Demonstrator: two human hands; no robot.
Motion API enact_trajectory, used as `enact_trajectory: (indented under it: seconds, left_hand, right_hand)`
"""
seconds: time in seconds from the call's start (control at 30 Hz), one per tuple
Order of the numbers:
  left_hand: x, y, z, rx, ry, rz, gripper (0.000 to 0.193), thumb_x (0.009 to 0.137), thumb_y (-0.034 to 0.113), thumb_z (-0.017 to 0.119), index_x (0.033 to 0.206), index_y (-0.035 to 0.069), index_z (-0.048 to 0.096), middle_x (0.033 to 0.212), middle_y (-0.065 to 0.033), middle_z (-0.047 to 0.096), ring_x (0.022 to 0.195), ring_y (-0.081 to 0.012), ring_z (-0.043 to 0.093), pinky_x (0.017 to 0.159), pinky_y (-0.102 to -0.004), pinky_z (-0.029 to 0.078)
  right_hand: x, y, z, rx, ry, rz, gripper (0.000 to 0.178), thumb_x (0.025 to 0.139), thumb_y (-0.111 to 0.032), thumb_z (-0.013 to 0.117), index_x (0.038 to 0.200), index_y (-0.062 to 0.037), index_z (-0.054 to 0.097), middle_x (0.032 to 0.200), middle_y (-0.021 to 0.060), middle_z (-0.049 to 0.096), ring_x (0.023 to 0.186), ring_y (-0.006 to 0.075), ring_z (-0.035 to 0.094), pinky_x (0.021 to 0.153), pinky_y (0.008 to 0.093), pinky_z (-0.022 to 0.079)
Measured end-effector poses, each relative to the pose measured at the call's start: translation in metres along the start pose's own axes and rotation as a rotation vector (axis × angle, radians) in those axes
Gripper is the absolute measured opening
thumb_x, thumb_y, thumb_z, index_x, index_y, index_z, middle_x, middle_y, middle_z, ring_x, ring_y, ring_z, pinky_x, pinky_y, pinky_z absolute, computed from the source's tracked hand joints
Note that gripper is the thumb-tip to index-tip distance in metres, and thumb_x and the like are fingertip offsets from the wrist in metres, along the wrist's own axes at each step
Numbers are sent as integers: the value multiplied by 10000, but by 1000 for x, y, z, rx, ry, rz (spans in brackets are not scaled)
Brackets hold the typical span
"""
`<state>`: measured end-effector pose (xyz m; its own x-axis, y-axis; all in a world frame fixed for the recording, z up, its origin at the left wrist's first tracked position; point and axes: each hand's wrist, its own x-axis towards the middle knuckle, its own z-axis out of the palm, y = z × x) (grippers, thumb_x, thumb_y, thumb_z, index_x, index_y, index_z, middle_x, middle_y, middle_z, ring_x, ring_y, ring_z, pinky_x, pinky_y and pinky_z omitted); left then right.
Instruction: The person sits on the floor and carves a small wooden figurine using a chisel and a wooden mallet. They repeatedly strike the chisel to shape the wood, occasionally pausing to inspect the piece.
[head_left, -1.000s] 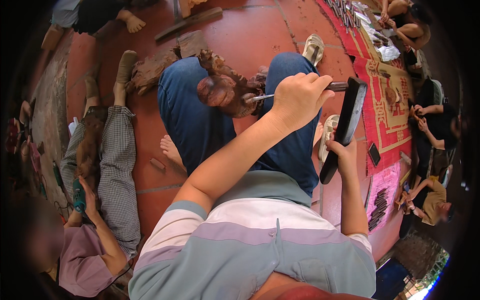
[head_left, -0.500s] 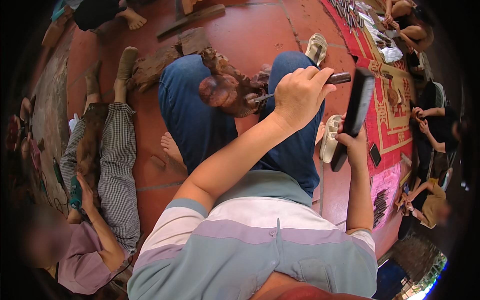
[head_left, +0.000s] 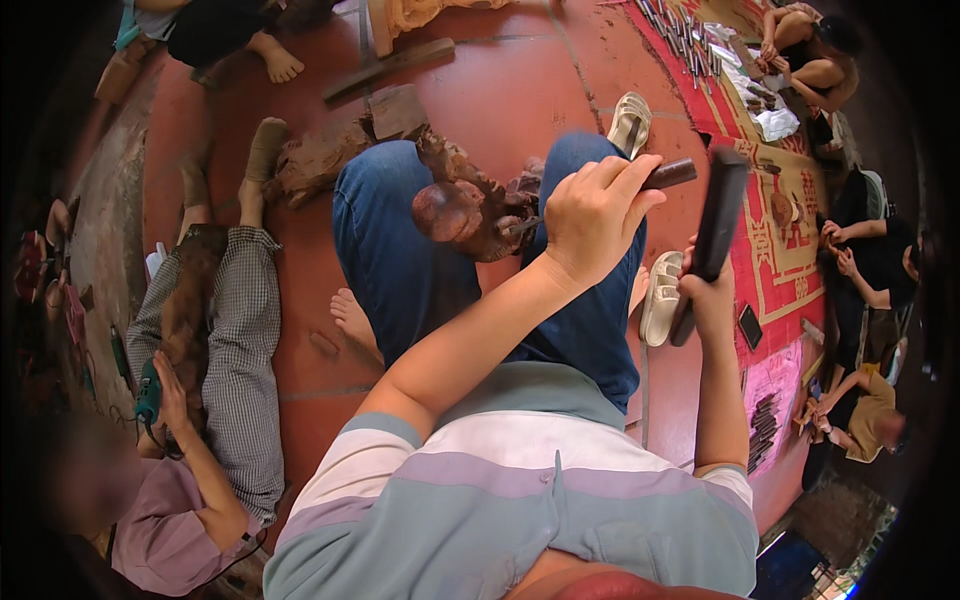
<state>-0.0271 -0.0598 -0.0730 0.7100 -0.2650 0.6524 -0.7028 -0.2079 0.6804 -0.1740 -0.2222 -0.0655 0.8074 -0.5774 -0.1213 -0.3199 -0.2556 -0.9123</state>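
Note:
A reddish-brown wood carving [head_left: 448, 211] with a rounded knob rests between my knees. My left hand [head_left: 598, 215] is closed around a chisel [head_left: 672, 174]; its dark handle sticks out to the right of my fist. The chisel's thin metal blade points left, with its tip at the carving. My right hand [head_left: 708, 292] grips a dark, block-like wooden mallet [head_left: 722, 212], held upright just right of the chisel's handle. A small gap shows between mallet and handle. My fingers hide the middle of the chisel.
Rough wood chunks [head_left: 320, 160] and a wooden bar [head_left: 390, 70] lie on the red tile floor beyond my knees. To the left, a seated person holds a green power tool [head_left: 148, 392]. Cream sandals [head_left: 660, 298], a phone [head_left: 750, 327] and a red mat [head_left: 790, 250] are on the right.
The whole view has shifted slightly, so the carving and my knees appear lower and farther right. Both hands keep their grips, and the chisel tip stays at the carving.

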Motion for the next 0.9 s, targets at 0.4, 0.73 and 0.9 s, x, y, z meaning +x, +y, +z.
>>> enact_trajectory:
  seconds: [0.4, 0.73, 0.9]
  left_hand:
    - [-11, 25, -6, -26, -97, 25, 362, 857, 191, 684, 1210, 125, 643, 870, -33, 616, 747, -244, 601, 669, -357, 468]
    - [-3, 15, -3, -76, -186, 95, 366, 822, 205, 721, 1180, 149, 667, 773, -30, 580, 696, -229, 584, 659, -362, 445]
    - [-4, 6, 1, -77, -179, 107, 373, 805, 222, 742, 1159, 129, 670, 771, -36, 586, 684, -230, 588, 634, -351, 473]
  right_hand:
    - [-11, 10, -3, 166, -25, 64, 571, 619, 156, 540, 1158, -29, 561, 846, -2, 539, 763, 91, 547, 705, 231, 474]
    - [-16, 23, -3, 154, -34, 63, 533, 673, 110, 618, 1184, -29, 553, 868, 5, 542, 782, 87, 544, 699, 233, 471]
    - [-16, 27, 1, 247, -83, 185, 423, 825, -82, 735, 1207, -36, 560, 845, -11, 586, 753, 80, 568, 700, 233, 465]
